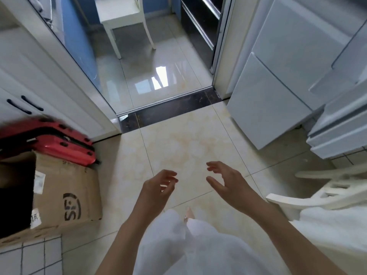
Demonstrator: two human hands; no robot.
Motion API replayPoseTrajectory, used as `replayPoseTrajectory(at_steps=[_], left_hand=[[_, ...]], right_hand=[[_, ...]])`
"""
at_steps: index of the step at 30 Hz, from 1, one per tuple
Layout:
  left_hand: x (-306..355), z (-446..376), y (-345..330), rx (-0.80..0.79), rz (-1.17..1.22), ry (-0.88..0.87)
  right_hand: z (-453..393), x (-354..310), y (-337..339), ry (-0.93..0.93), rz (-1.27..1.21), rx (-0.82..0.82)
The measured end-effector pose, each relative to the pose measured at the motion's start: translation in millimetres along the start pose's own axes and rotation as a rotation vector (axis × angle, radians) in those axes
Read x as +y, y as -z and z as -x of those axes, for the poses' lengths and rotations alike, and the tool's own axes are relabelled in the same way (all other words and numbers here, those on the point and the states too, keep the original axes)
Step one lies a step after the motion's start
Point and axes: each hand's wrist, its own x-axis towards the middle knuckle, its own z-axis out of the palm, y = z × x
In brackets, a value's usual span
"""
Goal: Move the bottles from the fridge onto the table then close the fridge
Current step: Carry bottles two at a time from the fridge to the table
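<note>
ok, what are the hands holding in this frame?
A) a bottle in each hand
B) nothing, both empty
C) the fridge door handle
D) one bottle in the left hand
B: the left hand and right hand hover over the tiled floor with fingers loosely spread, gripping nothing; no bottle shows anywhere, and the fridge stands off to the right, untouched.

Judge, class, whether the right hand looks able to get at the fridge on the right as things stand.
Probably yes. The right hand is open and holds nothing, and bare floor tiles lie between it and the fridge. The white chair sits nearer the person, beside that path, not across it.
</note>
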Motion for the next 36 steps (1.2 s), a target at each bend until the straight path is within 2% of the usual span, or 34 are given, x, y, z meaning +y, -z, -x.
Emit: replayPoseTrajectory(at_steps=[10,14,19,25,31,36], left_hand=[[47,-192,47,0.002,0.011,-0.095],[74,-282,68,-0.088,-0.08,-0.177],[129,-393,78,-0.281,-0.195,-0.318],[209,-494,45,-0.415,-0.187,-0.437],[283,-557,-16,-0.527,-0.145,-0.529],[351,-598,-76,-0.535,-0.114,-0.598]], right_hand=[[-139,-10,54,-0.124,-0.069,0.114],[-205,-19,80,-0.21,-0.106,0.187],[-277,-36,126,-0.269,-0.132,0.325],[-330,-36,190,-0.358,-0.222,0.546],[-358,-1,265,-0.424,-0.25,0.761],[-379,32,336,-0.446,-0.239,0.942]])
